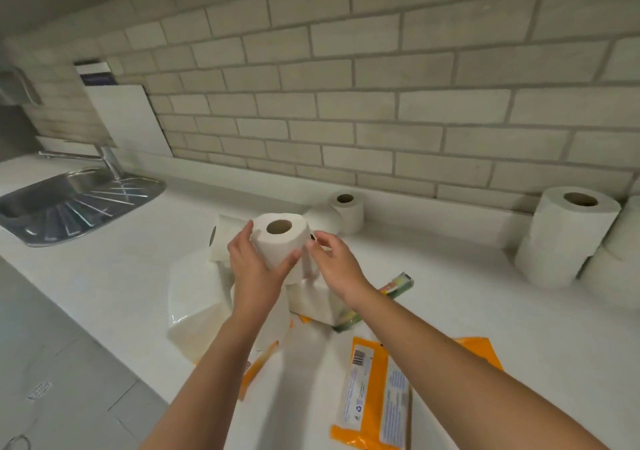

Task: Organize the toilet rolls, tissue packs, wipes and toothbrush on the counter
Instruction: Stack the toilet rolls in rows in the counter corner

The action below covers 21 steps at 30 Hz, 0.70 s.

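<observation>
Roll (281,242) in mid-air above the table (114,276): that is the thing in hand, and its core hole faces up and a little toward the camera, so its axis stands nearly upright. The left hand (254,269) wraps it from the left and below, thumb across the front, fingers curled behind. The right hand (332,262) sits just beside the roll's right flank, fingertips (313,246) bent and touching or pinching at the paper there; whether it grips the roll itself or a loose sheet I cannot tell.

The relation that counts is where the stack (568,235) lies: far to the right, against the wall (381,103), two rolls high with more at the frame edge. It lies on the right hand's side, well apart from the held roll. A smaller group of rolls (343,212) stands nearer, just behind the hands. For either goal the roll is already upright, so my judgement is that it needs no turning, only carrying right and back. The left hand has the real hold, yet the right arm has the shorter reach to the stack, so a handover may suit.

Below the hands lie a white pack (194,294), a toothbrush (398,285) in its packet and orange wipes (374,390), all unsorted.
</observation>
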Each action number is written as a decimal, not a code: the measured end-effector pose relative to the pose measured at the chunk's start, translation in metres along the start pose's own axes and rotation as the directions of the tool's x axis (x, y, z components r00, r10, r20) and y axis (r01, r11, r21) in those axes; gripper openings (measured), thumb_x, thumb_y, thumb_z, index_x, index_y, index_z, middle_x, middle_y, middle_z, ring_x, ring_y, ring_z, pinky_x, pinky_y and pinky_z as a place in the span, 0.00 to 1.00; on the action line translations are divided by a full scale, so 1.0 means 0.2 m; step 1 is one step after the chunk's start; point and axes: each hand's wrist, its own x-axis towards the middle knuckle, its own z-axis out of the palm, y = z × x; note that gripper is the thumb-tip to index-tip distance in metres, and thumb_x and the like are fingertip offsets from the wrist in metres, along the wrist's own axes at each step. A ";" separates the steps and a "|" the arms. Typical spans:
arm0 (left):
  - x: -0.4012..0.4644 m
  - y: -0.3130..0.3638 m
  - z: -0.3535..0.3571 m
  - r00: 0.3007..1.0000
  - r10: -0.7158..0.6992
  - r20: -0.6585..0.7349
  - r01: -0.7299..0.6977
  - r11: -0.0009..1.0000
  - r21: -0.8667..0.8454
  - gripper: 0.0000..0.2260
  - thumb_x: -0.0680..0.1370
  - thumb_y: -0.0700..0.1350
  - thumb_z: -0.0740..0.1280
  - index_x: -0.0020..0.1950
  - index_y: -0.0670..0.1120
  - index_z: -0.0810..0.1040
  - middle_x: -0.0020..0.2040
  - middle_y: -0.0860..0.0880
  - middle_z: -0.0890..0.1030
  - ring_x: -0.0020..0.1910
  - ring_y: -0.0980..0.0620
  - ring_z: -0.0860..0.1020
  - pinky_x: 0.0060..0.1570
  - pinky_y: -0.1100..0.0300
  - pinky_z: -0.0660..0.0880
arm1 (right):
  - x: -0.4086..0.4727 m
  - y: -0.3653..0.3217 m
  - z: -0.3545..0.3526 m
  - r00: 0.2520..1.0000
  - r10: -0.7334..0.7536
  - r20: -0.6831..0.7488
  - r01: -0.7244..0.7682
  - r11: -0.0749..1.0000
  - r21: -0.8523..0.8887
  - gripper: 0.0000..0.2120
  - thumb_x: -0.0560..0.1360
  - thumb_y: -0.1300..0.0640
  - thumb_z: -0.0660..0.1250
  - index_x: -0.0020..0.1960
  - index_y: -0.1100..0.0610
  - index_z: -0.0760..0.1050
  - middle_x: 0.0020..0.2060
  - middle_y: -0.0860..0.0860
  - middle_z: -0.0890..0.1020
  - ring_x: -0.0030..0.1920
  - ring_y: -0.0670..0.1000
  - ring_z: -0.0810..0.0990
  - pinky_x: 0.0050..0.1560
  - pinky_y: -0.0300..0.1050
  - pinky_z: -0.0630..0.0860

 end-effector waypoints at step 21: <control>-0.12 0.40 0.71 0.918 0.208 0.338 -0.084 0.934 -0.347 0.37 0.59 0.65 0.80 0.64 0.57 0.74 0.59 0.57 0.78 0.61 0.53 0.77 0.60 0.47 0.76 | -0.19 0.23 -0.62 0.858 0.137 -0.495 0.015 0.957 0.291 0.19 0.77 0.42 0.64 0.61 0.52 0.72 0.58 0.51 0.79 0.59 0.47 0.78 0.66 0.53 0.73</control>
